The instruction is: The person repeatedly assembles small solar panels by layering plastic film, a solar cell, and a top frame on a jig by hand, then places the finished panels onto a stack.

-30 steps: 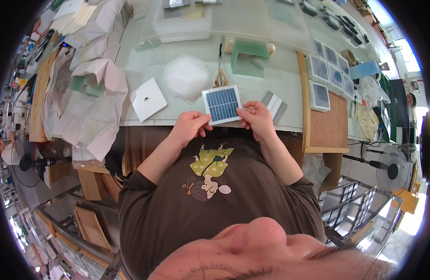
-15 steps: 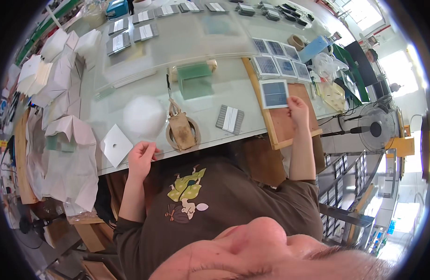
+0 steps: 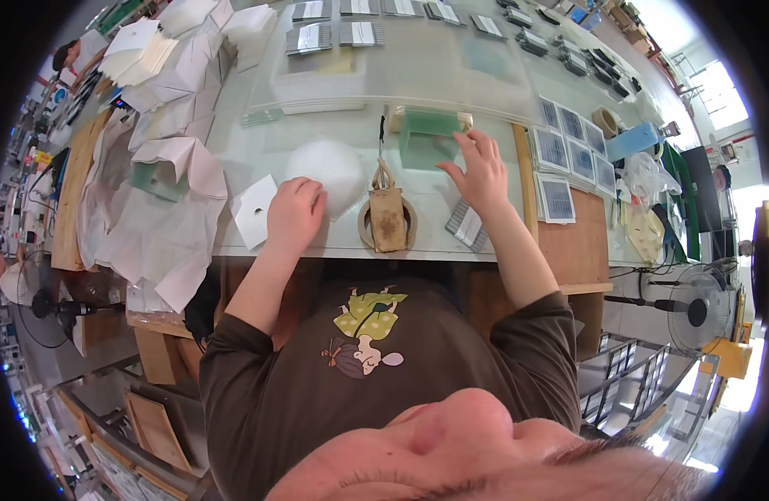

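Observation:
My right hand has its thumb and fingers spread, holding nothing, beside a stack of greenish glass plates. Its fingertips come close to the stack's right side; whether they touch it is unclear. My left hand is bent over with its fingers together, between a white square sheet with a small hole and a round white foam-like piece. Its fingertips are partly hidden, so anything under them does not show. Between the hands, a worn tan block sits on a tape roll. A bundle of grey strips lies under my right forearm.
Framed solar cells lie in rows on a wooden board at right. A clear raised sheet spans the back, with several banded strip bundles there. Crumpled white paper hangs at left; a fan stands at right.
My right hand has let go of a solar cell, now on the wooden board, and moved left to the glass stack. My left hand has moved up over the table. The view has shifted.

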Motion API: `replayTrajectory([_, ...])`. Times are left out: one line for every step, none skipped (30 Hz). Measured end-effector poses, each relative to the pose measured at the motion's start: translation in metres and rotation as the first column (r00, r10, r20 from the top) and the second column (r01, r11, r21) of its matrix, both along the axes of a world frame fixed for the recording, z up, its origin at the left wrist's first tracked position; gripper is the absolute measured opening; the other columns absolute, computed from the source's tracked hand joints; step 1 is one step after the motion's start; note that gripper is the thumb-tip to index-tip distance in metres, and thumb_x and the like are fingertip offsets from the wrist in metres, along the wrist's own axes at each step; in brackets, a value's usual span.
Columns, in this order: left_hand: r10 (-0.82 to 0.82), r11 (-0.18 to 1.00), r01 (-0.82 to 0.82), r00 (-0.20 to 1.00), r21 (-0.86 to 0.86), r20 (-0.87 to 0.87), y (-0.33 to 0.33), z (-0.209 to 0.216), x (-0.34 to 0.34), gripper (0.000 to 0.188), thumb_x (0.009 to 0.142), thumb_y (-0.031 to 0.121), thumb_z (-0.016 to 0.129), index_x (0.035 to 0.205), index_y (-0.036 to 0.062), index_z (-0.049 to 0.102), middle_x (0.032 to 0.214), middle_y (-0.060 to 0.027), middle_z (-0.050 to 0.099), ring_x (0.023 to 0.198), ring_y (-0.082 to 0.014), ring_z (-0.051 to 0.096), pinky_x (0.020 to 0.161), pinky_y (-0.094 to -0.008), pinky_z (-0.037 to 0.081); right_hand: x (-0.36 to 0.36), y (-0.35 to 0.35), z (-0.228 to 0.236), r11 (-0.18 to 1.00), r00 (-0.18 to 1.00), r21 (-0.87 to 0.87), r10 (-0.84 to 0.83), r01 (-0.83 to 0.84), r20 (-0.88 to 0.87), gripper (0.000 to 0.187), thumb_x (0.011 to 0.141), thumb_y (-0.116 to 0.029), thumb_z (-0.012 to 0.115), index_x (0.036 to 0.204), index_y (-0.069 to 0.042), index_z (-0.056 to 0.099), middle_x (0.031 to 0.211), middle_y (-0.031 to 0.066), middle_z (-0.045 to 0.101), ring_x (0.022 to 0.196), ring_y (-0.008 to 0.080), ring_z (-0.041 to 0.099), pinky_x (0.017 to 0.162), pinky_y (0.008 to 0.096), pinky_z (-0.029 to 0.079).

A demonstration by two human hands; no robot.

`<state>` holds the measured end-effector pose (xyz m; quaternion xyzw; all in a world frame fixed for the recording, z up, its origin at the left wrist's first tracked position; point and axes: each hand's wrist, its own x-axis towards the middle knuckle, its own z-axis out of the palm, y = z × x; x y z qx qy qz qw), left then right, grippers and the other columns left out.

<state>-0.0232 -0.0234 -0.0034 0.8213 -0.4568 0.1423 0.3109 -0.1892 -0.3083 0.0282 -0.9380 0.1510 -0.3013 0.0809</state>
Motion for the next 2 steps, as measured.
replayTrajectory([0.002,0.998,0.000,0.999,0.064,-0.037,-0.0006,-0.0017,0.0026,0.013,0.079,0.013,0.066,0.089,0.0048,0.065,0.093,-0.0096,0.064,0.088,-0.0275,0.060,0.076,-0.0372,0.049,0.0101,-0.0017,-0.0017,0.999,0.999,-0.038,0.023,-0.025,-0.040,0.043,0.079,-0.026,0.073,0.115,-0.009,0.059,0.117,0.0096,0.054,0.104,0.0279,0.054,0.081,0.0370,0.050])
replayTrajectory([0.007,0.990,0.007,0.995,0.141,-0.096,-0.0002,-0.0014,0.0054,0.015,0.079,0.014,0.067,0.093,0.0062,0.065,0.096,-0.0113,0.064,0.094,-0.0320,0.058,0.081,-0.0367,0.048,0.0176,-0.0049,-0.0029,0.999,0.986,-0.007,-0.034,0.033,-0.162,0.047,0.078,-0.027,0.074,0.119,-0.010,0.058,0.122,0.0097,0.053,0.110,0.0299,0.054,0.090,0.0374,0.047])
